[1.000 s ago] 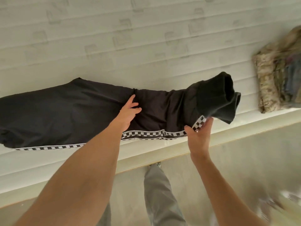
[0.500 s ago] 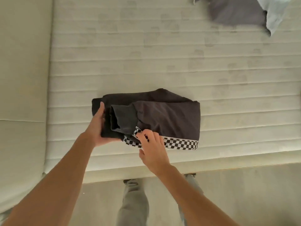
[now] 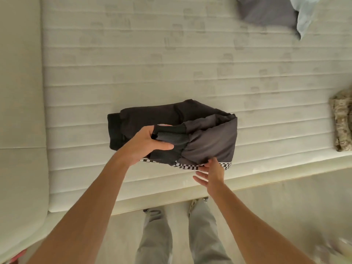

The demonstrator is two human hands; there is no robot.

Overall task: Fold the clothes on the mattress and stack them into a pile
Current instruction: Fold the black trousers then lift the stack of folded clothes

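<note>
The black trousers with a checkered side stripe (image 3: 209,136), folded into a thick bundle, lie near the front edge of the pale quilted mattress (image 3: 133,63), long axis running left to right across the person's body. The left hand (image 3: 146,143) is nearer, gripping the ribbed black cuff (image 3: 171,136) on top; the right hand (image 3: 211,172), fingers loosely spread, touches the checkered edge at the bundle's near right corner. A folded camouflage garment (image 3: 342,122) sits well apart to the right, likely the pile; grey and pale blue clothes (image 3: 270,12) lie at the far side.
</note>
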